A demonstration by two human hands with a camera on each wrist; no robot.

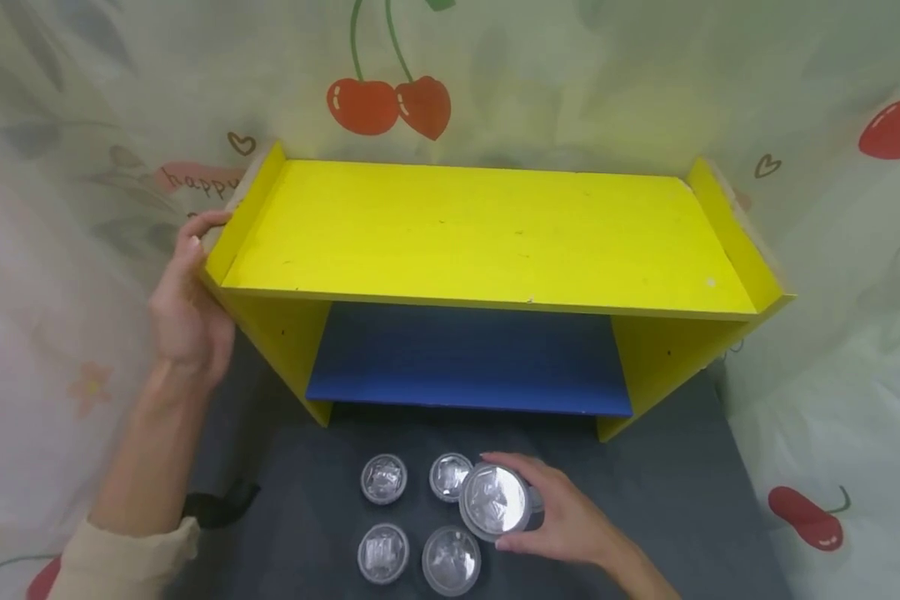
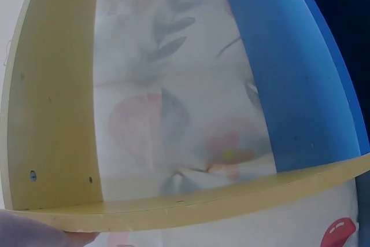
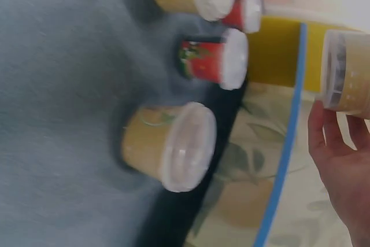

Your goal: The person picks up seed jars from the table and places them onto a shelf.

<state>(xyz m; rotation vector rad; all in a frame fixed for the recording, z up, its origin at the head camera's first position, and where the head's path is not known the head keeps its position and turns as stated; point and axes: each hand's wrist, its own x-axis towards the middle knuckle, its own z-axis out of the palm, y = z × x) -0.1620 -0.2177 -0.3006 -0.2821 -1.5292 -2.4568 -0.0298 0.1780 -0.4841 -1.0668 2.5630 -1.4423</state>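
A small yellow shelf unit (image 1: 487,237) with a blue lower board (image 1: 468,358) stands on the dark table. My left hand (image 1: 191,304) grips its upper left side panel; only a little of that hand (image 2: 34,229) shows in the left wrist view. Above the table, in front of the shelf, my right hand (image 1: 562,517) holds a clear-lidded tub (image 1: 493,502) between thumb and fingers. The right wrist view shows this tub (image 3: 355,73) as tan, cut off by the frame edge. Several lidded tubs stand close by, among them a tan one (image 3: 153,143) and a red one (image 3: 208,61).
Patterned cloth (image 1: 570,92) with cherries hangs behind and at both sides of the shelf. The grey tabletop (image 1: 667,500) extends to the right of the tubs. A black object (image 1: 221,504) lies beside my left forearm.
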